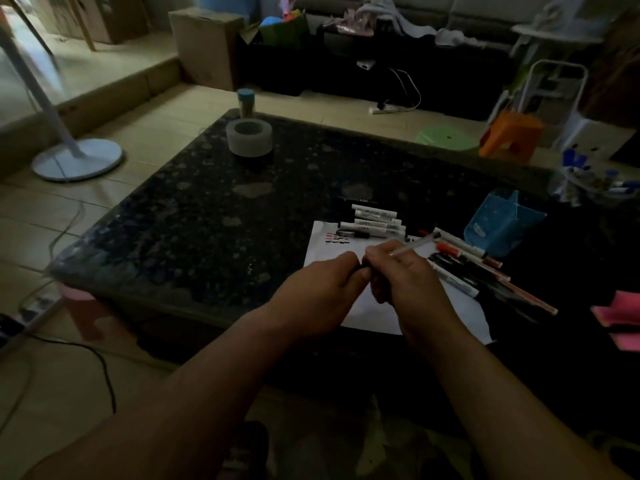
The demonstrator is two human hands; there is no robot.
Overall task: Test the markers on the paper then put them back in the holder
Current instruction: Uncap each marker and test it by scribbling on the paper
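right hand [412,275] curled round marker [415,244] over the near paper [374,310], left hand [322,285] pinching its dark end (probably the cap, dim), holder [502,226] far right; sudden cap release could smear ink on fingers.

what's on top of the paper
Red and black test strokes at the paper's far corner; markers overlap its far edge. The left hand and right hand cover its middle, so marks there are hidden.
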